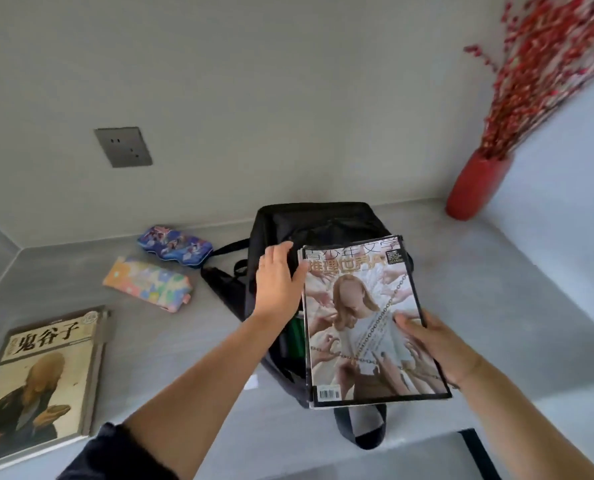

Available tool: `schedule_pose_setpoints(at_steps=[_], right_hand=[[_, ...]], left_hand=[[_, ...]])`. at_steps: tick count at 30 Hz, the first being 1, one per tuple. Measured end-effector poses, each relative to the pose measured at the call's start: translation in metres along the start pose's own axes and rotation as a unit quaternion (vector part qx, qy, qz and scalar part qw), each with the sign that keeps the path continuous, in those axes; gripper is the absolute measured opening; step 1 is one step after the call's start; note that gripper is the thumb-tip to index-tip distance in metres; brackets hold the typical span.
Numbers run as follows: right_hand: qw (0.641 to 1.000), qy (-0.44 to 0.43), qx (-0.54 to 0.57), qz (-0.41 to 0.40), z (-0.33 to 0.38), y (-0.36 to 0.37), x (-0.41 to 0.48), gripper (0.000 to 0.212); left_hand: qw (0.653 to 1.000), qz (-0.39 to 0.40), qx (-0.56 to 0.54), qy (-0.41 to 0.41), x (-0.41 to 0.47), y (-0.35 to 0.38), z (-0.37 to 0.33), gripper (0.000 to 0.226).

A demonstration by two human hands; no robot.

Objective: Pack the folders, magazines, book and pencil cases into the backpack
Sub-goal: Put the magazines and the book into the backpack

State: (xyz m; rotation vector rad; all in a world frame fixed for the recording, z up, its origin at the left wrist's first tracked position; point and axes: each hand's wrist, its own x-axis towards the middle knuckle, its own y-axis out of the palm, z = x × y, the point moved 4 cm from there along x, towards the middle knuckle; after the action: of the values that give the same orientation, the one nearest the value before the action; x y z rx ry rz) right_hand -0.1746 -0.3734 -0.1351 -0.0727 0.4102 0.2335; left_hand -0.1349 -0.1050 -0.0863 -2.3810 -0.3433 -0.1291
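Observation:
A black backpack [323,220] lies on the grey tabletop [496,289] with its mouth facing me; something green shows inside. My right hand [434,344] grips a stack of magazines [364,323] by its right edge, held over the bag's opening. My left hand [278,278] rests on the backpack's left edge, touching the stack's top left corner. A thick book [42,379] with a cream cover lies at the near left. Two pencil cases sit left of the bag: a blue one [174,249] and a pastel one [148,284].
A red vase [475,188] with red branches stands in the back right corner. A wall socket [123,147] is on the grey wall behind. A backpack strap [357,427] hangs over the table's front edge.

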Motion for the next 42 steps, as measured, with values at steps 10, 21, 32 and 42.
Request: schedule_pose_setpoints(at_steps=[10,21,32,42], right_hand=[[0.997,0.044,0.021,-0.051,-0.069,-0.038,-0.036,0.029],[0.994,0.072,0.025,-0.080,-0.102,-0.053,-0.056,0.024],[0.996,0.074,0.025,-0.047,-0.102,-0.060,-0.050,0.017],[0.996,0.088,-0.005,-0.004,-0.092,-0.047,-0.037,0.026]], left_hand=[[0.859,0.166,0.436,0.211,0.016,0.119,-0.055,0.051],[0.820,0.225,0.486,0.202,0.006,0.112,-0.009,0.073],[0.796,0.254,0.496,0.239,0.007,0.095,0.024,0.080],[0.834,0.256,0.426,0.241,0.024,0.062,0.028,0.049]])
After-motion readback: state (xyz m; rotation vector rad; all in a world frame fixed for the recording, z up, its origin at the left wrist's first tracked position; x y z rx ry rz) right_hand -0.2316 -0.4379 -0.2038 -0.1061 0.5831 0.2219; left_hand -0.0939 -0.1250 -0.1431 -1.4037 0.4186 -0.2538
